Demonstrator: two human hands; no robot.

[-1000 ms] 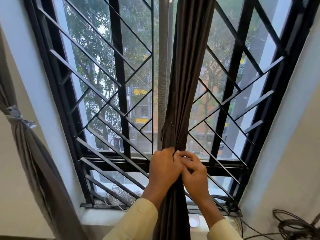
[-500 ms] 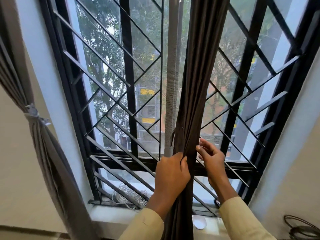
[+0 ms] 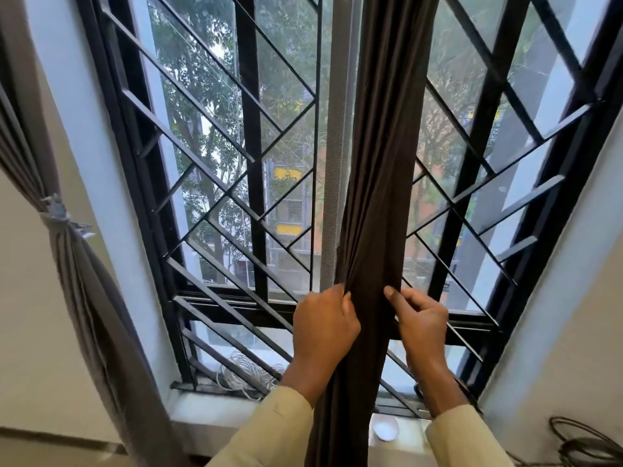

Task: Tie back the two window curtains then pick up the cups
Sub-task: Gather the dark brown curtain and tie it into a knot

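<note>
A dark brown curtain (image 3: 381, 170) hangs bunched into a narrow column down the middle of the window. My left hand (image 3: 323, 325) grips its left side at sill height. On the other side my right hand (image 3: 421, 318) has its fingers curled on the curtain's right edge. A grey curtain (image 3: 84, 281) at the far left is gathered and held by a light tie (image 3: 59, 214). No cup is clearly visible; a small white round object (image 3: 384, 431) lies on the sill, partly hidden by the brown curtain.
Black metal window bars (image 3: 249, 163) with diagonal slats fill the opening. A coil of white cord (image 3: 246, 372) lies behind the bars on the sill. Dark coiled cable (image 3: 586, 443) sits at the lower right by the wall. White window reveals flank both sides.
My right hand came off the curtain, opened out to the right, then returned to grip the curtain's right edge. The left hand kept its hold. The view shifted left and closer.
</note>
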